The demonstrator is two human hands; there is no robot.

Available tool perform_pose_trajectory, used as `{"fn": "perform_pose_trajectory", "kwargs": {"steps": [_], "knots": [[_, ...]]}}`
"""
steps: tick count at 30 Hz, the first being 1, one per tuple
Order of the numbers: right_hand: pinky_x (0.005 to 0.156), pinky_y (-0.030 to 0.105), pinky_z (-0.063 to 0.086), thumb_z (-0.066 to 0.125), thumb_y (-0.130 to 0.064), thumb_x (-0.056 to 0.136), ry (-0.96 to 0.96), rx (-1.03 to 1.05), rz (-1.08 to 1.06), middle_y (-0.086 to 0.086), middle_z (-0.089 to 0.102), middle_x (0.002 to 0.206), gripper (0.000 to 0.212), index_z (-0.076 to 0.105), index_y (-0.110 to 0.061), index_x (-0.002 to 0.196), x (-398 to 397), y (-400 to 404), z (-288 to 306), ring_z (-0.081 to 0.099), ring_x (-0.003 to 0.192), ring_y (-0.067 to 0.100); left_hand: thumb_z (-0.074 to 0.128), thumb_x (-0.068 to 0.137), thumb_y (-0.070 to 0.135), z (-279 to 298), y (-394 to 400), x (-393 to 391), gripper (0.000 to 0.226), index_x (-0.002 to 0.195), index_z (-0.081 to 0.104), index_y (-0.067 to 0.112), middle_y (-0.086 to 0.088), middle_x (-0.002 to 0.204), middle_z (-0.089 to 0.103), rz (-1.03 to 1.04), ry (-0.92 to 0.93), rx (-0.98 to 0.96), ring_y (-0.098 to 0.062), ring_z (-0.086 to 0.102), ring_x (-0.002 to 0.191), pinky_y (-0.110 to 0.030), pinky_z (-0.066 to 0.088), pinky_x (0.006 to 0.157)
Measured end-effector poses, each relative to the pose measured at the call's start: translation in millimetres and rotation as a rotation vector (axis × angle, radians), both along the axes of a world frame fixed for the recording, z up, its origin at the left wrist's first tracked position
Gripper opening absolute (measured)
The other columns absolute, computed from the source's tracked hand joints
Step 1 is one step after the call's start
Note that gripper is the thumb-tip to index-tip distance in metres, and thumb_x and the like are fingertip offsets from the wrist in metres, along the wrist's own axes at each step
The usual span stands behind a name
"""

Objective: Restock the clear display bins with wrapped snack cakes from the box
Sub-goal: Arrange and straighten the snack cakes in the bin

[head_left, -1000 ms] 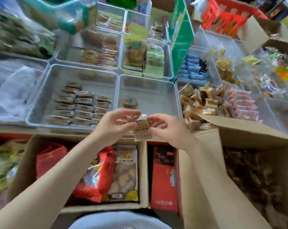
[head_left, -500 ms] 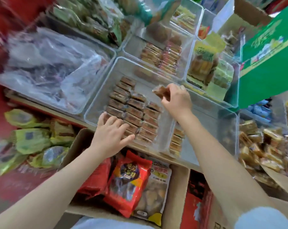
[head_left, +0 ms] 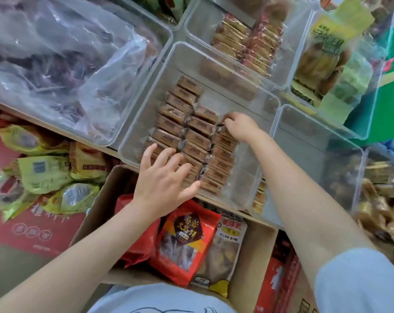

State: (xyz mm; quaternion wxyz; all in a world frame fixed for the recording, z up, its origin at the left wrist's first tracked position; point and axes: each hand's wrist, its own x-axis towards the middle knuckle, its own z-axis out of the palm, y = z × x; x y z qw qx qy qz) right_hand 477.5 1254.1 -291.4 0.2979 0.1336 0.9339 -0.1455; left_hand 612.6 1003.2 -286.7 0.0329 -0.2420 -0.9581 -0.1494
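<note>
While brown wrapped cakes (head_left: 198, 141) fill the bin (head_left: 254, 175) in rows, right hand (head_left: 241, 125) fingers pinching one, left hand (head_left: 166, 179) fingers spread.

Chinese print stood on the red pouch (head_left: 184, 236), low centre, too blurred to read. The barcode label on the green packet (head_left: 39, 168), at left, was illegible too.

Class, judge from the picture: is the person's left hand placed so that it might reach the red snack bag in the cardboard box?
Probably yes. The left hand hovers open over the clear bin's near edge, and the red snack bag lies uncovered in the open-topped cardboard box just below it, with nothing between.
</note>
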Motion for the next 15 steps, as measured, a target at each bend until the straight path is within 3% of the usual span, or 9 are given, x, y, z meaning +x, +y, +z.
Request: {"fn": "perform_pose_trajectory", "kwargs": {"steps": [3, 7, 12, 15], "knots": [[0.104, 0.043, 0.036, 0.026, -0.037, 0.106, 0.12, 0.026, -0.062, 0.019, 0.054, 0.138, 0.046, 0.049, -0.017, 0.141, 15, -13, -18, 0.047, 0.127, 0.036, 0.035, 0.098, 0.062, -1, 0, -1, 0.058, 0.098, 0.077, 0.021, 0.0, 0.11, 0.071, -0.009, 0.024, 0.003, -0.026, 0.061, 0.118, -0.053, 0.024, 0.116], [0.109, 0.046, 0.029, 0.023, -0.041, 0.107, 0.325, 0.129, -0.128, 0.015, 0.059, 0.129, 0.049, 0.057, -0.015, 0.13, 37, -26, -31, 0.048, 0.122, 0.033, 0.032, 0.098, 0.063, 0, -1, 0, 0.061, 0.097, 0.077, 0.021, -0.001, 0.111, 0.071, -0.01, -0.001, -0.033, -0.026, 0.061, 0.119, -0.053, 0.022, 0.117], [0.118, 0.053, 0.018, 0.014, -0.05, 0.105, 0.223, 0.115, -0.122, 0.017, 0.054, 0.14, 0.059, 0.047, -0.021, 0.144, 31, -24, -24, 0.044, 0.133, 0.033, 0.034, 0.098, 0.063, 5, 0, -1, 0.06, 0.095, 0.078, 0.022, 0.0, 0.11, 0.071, -0.016, -0.04, -0.078, -0.025, 0.06, 0.12, -0.054, 0.025, 0.116], [0.118, 0.051, 0.021, 0.024, -0.045, 0.106, 0.265, 0.025, -0.111, 0.011, 0.049, 0.146, 0.053, 0.041, -0.02, 0.149, 43, -25, 11, 0.041, 0.136, 0.029, 0.041, 0.095, 0.062, 9, -1, -1, 0.054, 0.094, 0.078, 0.023, 0.001, 0.109, 0.07, -0.016, -0.075, -0.09, -0.025, 0.059, 0.118, -0.053, 0.026, 0.115]]}}
